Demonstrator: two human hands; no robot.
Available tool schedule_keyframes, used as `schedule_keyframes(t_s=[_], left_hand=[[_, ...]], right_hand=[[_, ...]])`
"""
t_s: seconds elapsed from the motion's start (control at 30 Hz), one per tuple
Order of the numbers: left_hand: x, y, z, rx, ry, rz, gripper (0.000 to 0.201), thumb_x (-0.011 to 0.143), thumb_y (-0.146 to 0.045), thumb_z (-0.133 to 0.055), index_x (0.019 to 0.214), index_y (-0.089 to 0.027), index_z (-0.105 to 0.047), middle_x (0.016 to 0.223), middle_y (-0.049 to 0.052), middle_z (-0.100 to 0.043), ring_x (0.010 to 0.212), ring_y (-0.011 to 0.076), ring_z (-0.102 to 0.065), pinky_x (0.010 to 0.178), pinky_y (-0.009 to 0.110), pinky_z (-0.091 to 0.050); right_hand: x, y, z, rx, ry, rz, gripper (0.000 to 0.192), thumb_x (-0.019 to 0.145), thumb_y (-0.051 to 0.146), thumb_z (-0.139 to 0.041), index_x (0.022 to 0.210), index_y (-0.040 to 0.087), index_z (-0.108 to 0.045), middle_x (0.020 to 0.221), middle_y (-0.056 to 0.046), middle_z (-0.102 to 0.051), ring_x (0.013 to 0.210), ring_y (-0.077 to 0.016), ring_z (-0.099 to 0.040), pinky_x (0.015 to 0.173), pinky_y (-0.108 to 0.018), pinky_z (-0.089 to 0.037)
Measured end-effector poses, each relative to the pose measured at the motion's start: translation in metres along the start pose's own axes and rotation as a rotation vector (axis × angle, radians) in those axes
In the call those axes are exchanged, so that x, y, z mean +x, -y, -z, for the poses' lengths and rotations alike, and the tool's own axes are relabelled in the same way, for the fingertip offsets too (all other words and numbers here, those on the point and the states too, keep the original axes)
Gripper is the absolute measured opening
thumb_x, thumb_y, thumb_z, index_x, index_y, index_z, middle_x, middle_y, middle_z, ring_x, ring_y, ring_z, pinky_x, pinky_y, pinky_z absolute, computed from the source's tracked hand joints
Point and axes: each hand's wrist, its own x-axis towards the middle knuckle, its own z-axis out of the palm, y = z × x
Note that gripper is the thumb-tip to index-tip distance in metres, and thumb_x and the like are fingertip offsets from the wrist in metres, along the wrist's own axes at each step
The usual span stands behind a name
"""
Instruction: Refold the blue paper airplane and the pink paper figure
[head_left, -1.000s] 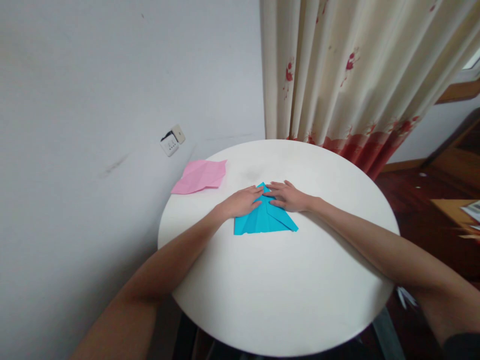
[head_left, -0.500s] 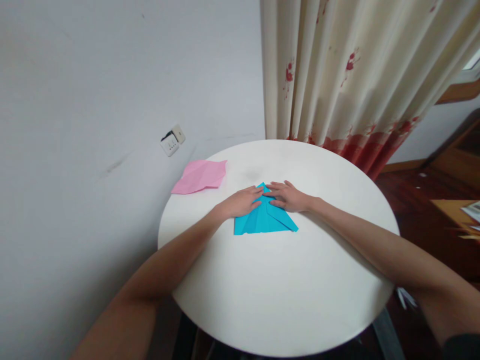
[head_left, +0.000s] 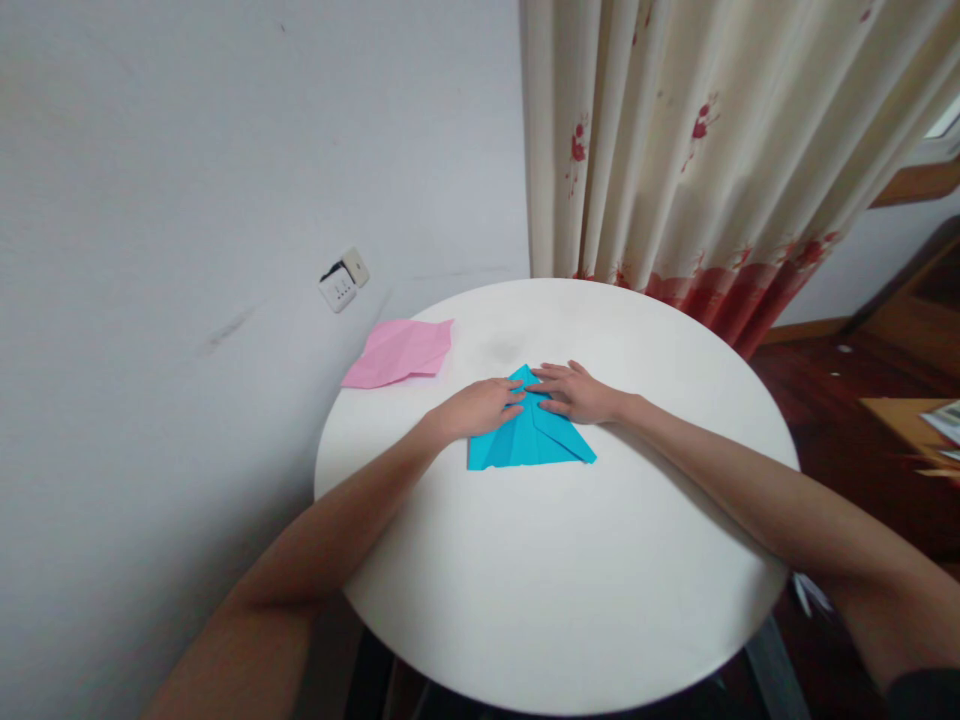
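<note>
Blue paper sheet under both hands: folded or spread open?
Folded: the triangular blue paper sheet narrows to a far point, and a slanting flap shows near the right hand.

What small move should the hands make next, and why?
Probably slide the left hand down the left slope of the roughly triangular folded blue paper: that hand lies near the top point, while the right hand seems to steady the opposite slope.

Pale wall, white socket, red-hemmed cream curtain, round white table, dark floor
</note>
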Motion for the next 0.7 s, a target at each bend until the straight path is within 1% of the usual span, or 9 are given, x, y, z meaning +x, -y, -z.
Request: schedule_keyframes(t_s=[0.13, 0.27, 0.43, 0.5, 0.57, 0.63, 0.7], left_hand=[[-0.0019, 0.0007, 0.0022, -0.049, -0.022, 0.022, 0.044, 0.103, -0.041, -0.035, 0.113, -0.022, -0.073, 0.142, 0.007, -0.058, 0.129, 0.0252, -0.055, 0.102, 0.033, -0.043], [-0.0035, -0.0004, 0.0059, -0.085, -0.03, 0.026, 0.048, 0.103, -0.046, -0.035, 0.099, -0.022, -0.077, 0.137, 0.006, -0.061, 0.123, 0.0258, -0.059, 0.097, 0.033, -0.045], [-0.0036, -0.0025, 0.0086, -0.066, -0.022, 0.054, 0.049, 0.103, -0.046, -0.036, 0.095, -0.022, -0.077, 0.139, 0.005, -0.06, 0.115, 0.0252, -0.063, 0.093, 0.032, -0.046], [-0.0034, -0.0018, 0.0076, -0.06, -0.018, 0.063, 0.046, 0.102, -0.045, -0.037, 0.098, -0.023, -0.077, 0.141, 0.004, -0.059, 0.117, 0.0251, -0.062, 0.094, 0.032, -0.046], [-0.0033, 0.0002, 0.0052, -0.047, -0.023, 0.058, 0.042, 0.102, -0.043, -0.039, 0.109, -0.023, -0.075, 0.144, 0.005, -0.056, 0.123, 0.0256, -0.059, 0.099, 0.033, -0.044], [-0.0031, 0.0029, 0.002, -0.027, -0.029, 0.047, 0.04, 0.102, -0.04, -0.04, 0.123, -0.023, -0.069, 0.148, 0.006, -0.052, 0.129, 0.0268, -0.055, 0.104, 0.036, -0.042], [-0.0026, 0.0058, -0.0012, -0.017, -0.033, 0.042, 0.041, 0.101, -0.039, -0.041, 0.131, -0.023, -0.064, 0.151, 0.007, -0.048, 0.132, 0.0279, -0.052, 0.107, 0.038, -0.041]], right_hand=[[0.0001, 0.0011, 0.0011, -0.001, 0.005, -0.003, 0.05, 0.1, 0.049, -0.042, 0.147, 0.03, -0.049, 0.159, -0.011, -0.033, 0.147, -0.0376, -0.027, 0.111, -0.072, -0.018], [-0.0002, 0.0023, 0.0022, 0.003, 0.005, -0.006, 0.05, 0.1, 0.048, -0.043, 0.146, 0.03, -0.049, 0.159, -0.011, -0.034, 0.146, -0.0379, -0.028, 0.111, -0.071, -0.018], [-0.0005, 0.0012, 0.0012, -0.003, -0.002, 0.004, 0.05, 0.101, 0.048, -0.043, 0.146, 0.029, -0.05, 0.159, -0.012, -0.034, 0.146, -0.0374, -0.028, 0.111, -0.07, -0.019], [-0.0004, 0.0008, 0.0008, -0.006, 0.0, 0.008, 0.05, 0.101, 0.048, -0.043, 0.147, 0.03, -0.048, 0.159, -0.012, -0.034, 0.146, -0.0369, -0.028, 0.111, -0.071, -0.02], [-0.0002, 0.0008, 0.0009, -0.009, 0.003, 0.008, 0.05, 0.101, 0.047, -0.043, 0.148, 0.03, -0.047, 0.159, -0.013, -0.034, 0.146, -0.0367, -0.028, 0.11, -0.071, -0.02], [-0.0001, 0.0014, 0.0016, -0.011, 0.006, 0.005, 0.05, 0.101, 0.046, -0.044, 0.148, 0.03, -0.047, 0.159, -0.013, -0.034, 0.146, -0.0368, -0.028, 0.11, -0.071, -0.02], [-0.0002, 0.0023, 0.0025, -0.008, 0.009, 0.001, 0.049, 0.101, 0.046, -0.044, 0.147, 0.03, -0.048, 0.159, -0.012, -0.033, 0.146, -0.0371, -0.028, 0.11, -0.071, -0.02]])
